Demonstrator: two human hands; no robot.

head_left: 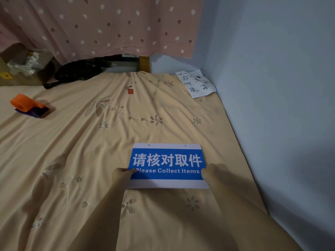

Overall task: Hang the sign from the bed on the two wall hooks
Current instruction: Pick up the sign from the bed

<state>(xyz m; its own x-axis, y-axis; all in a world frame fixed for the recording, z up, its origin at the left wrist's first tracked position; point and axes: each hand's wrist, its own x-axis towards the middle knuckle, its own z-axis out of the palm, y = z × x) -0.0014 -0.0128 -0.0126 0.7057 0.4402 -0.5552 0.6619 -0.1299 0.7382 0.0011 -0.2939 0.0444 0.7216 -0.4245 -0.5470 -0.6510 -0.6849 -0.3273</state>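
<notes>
Both forearms are stretched forward; the left hand (121, 175) and right hand (210, 172) are pinched onto the side edges of the sign (167, 165), flat on the bed (90, 142), keeping it level, punched holes farthest away.

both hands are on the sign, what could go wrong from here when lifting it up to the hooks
1. The left hand and right hand pinch only the sign at its side edges; the thin board might flex or slip.
2. Its two hanging holes look tiny, so catching both hooks may be fiddly.
3. No hooks are in view, so the sign must travel.
</notes>
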